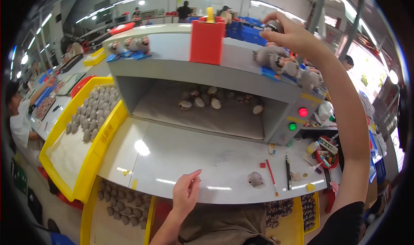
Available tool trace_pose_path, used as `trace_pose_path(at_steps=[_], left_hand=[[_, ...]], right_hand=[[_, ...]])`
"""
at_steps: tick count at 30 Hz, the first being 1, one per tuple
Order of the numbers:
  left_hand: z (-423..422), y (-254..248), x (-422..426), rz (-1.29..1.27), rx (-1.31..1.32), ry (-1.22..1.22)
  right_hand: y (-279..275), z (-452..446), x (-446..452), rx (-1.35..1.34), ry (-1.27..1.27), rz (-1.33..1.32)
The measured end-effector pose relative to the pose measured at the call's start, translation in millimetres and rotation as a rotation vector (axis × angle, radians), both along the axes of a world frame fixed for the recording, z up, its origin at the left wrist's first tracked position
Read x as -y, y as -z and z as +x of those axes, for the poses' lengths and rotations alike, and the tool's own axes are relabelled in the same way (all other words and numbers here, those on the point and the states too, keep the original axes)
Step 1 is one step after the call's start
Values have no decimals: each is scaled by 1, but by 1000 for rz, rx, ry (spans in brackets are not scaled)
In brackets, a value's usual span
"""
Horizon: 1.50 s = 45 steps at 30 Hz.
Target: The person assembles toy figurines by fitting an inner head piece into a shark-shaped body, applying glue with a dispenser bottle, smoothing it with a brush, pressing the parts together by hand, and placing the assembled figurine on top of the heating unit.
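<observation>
High at the right, my right hand [286,31] is closed round a small grey figurine [274,26], above a group of grey figurines [279,60] on top of the grey machine [172,70]. My left hand [186,192] hovers over the white worktop's front edge, fingers apart and nothing in them. A single grey figurine [255,179] lies on the worktop [185,159], left of a red brush [272,176] and a black pen-like tool [288,172]. Several grey and white pieces [215,102] sit inside the machine's opening.
A yellow tray [82,176] of grey pieces stands at the left. On the machine are a red holder [207,42] and more figurines [129,45]. A red basket [327,152] of supplies is at the right. A co-worker [21,120] in white is at the far left.
</observation>
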State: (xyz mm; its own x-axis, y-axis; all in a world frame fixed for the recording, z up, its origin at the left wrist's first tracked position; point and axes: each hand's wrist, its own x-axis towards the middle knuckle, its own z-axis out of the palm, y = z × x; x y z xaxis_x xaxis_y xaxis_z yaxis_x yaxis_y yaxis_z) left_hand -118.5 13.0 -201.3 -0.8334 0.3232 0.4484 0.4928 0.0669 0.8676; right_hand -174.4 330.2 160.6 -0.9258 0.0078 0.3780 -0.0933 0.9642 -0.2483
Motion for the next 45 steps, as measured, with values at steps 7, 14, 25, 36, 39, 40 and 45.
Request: trace_pose_path(at_steps=[7,14,25,36,39,40,45], left_hand=[[1,-8,6,21,56,-39],[1,-11,4,-49,16,-40],[0,-6,3,-49,12,-39],[39,-171,61,517,-165,337],[32,-202,75,539,-245,594],[29,-206,76,552,-277,685],[27,-203,62,618,-416,756]], right_hand=[[28,-95,-50,182,30,266],[20,-96,-34,279,102,217],[27,-110,-35,320,-8,127],[25,-110,-26,495,-34,153],[30,-115,-33,513,-41,90],[28,-112,-28,527,-16,90],[27,-107,-18,532,22,-28]])
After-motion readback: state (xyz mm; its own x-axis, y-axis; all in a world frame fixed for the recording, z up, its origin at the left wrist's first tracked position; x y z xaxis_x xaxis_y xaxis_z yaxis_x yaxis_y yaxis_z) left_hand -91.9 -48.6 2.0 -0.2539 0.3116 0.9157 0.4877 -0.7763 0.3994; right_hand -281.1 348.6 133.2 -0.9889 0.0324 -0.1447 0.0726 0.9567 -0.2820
